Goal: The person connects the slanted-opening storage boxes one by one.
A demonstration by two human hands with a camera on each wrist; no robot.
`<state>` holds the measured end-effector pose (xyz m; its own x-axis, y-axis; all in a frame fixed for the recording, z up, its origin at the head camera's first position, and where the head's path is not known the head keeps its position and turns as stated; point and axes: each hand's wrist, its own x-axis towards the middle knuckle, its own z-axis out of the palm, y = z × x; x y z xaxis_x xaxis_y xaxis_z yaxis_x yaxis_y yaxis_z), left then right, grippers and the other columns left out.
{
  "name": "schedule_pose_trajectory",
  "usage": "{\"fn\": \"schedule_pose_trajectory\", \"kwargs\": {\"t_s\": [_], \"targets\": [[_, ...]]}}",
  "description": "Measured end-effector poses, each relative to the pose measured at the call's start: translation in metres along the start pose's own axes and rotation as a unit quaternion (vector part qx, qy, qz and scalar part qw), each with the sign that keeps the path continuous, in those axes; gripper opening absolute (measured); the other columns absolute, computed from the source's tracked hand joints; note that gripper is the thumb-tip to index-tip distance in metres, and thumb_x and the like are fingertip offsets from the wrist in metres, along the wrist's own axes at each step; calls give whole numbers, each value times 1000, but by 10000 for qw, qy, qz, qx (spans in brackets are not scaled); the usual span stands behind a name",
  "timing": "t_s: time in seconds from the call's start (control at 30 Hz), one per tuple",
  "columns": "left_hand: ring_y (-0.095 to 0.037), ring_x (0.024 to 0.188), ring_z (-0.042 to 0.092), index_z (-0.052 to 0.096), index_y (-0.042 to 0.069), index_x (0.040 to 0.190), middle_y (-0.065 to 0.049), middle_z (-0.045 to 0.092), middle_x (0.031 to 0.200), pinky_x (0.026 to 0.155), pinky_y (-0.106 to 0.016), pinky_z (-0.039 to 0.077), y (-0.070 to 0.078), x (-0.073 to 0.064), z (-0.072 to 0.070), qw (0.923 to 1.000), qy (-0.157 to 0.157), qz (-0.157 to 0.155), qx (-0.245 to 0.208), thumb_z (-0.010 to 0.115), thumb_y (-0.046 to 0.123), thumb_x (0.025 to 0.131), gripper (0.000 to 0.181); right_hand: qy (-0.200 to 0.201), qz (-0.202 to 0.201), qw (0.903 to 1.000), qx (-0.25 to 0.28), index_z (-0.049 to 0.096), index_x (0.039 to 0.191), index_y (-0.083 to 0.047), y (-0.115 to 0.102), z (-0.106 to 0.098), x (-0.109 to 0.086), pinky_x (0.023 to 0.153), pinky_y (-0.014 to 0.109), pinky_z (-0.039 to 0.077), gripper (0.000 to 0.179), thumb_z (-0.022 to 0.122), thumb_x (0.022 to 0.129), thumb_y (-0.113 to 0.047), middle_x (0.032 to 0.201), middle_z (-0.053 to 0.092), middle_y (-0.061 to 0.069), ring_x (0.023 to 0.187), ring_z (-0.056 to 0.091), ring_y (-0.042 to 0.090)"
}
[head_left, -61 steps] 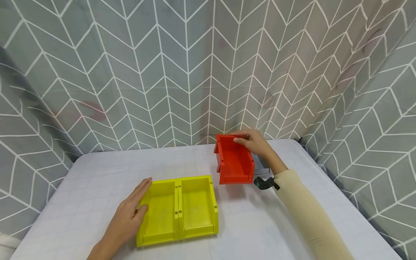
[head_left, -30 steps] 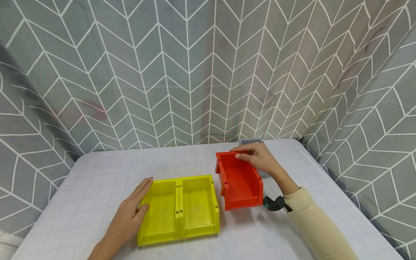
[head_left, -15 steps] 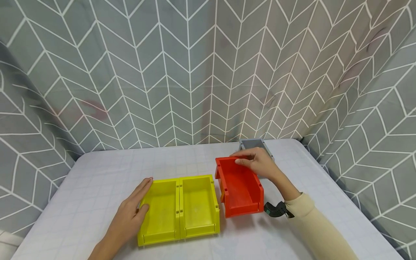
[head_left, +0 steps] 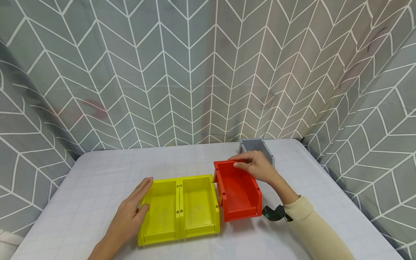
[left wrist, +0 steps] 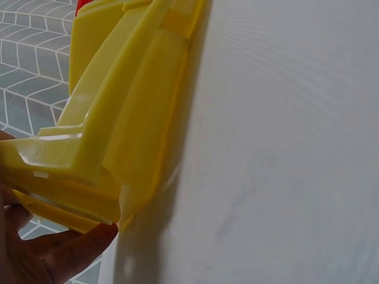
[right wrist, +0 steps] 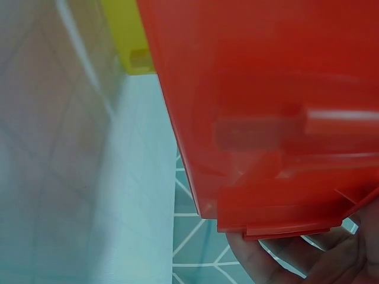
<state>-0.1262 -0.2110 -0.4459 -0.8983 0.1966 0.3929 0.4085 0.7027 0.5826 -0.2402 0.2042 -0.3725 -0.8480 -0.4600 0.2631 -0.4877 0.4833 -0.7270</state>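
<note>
Two yellow storage bins, the left one (head_left: 159, 211) and the right one (head_left: 198, 206), stand side by side on the table. My left hand (head_left: 128, 213) holds the left bin at its outer side wall, thumb over the rim. In the left wrist view, fingers (left wrist: 77, 251) lie against that bin's lower edge. My right hand (head_left: 255, 166) grips a red storage bin (head_left: 238, 191) by its back rim, thumb inside and fingers behind. The red bin is slightly turned and tilted, its left side close beside the right yellow bin, with a shadow beneath its front.
A grey bin (head_left: 256, 144) stands at the back right of the table, partly hidden by my right hand. White cloth covers the table (head_left: 107, 173). A grey patterned curtain (head_left: 169, 90) hangs right behind the table and along both sides.
My right hand has brought the red bin forward from the back, and lastly slightly left toward the yellow bins. The grey bin behind has come into view. My left hand has stayed put.
</note>
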Motion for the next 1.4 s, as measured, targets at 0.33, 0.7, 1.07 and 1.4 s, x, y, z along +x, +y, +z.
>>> {"fn": "schedule_pose_trajectory", "kwargs": {"t_s": [0.33, 0.7, 1.07, 1.4], "targets": [[-35, 147, 38, 40, 6, 160, -6, 33, 167, 109, -4, 14, 1, 1, 0, 10000, -5, -5, -2, 59, -7, 93, 71, -67, -6, 9999, 105, 77, 120, 0, 3, 0, -1, 74, 39, 64, 23, 68, 99, -3, 106, 76, 14, 88, 72, 30], [-35, 147, 39, 41, 6, 160, -6, 33, 166, 108, -2, 15, 1, 1, 0, 10000, 21, 12, 25, 59, -7, 93, 70, -115, 19, 9999, 78, 77, 120, -1, 4, -1, 0, 75, 38, 64, 23, 68, 98, -2, 106, 76, 13, 89, 71, 31], [-36, 146, 40, 40, 5, 160, -7, 34, 166, 104, 0, 19, 2, 1, 1, 10000, 49, 35, 36, 59, -8, 93, 71, -102, -15, 9999, -25, 79, 119, -4, 3, 2, -3, 76, 34, 63, 23, 69, 98, -2, 105, 76, 9, 88, 71, 25], [-36, 147, 39, 40, 6, 160, -7, 33, 167, 106, 0, 17, 2, 1, 0, 10000, 12, -17, 12, 58, -8, 93, 71, -79, 68, 9999, -7, 78, 119, -4, 3, 2, -4, 77, 33, 62, 23, 69, 98, -3, 105, 76, 8, 88, 71, 24]]}}
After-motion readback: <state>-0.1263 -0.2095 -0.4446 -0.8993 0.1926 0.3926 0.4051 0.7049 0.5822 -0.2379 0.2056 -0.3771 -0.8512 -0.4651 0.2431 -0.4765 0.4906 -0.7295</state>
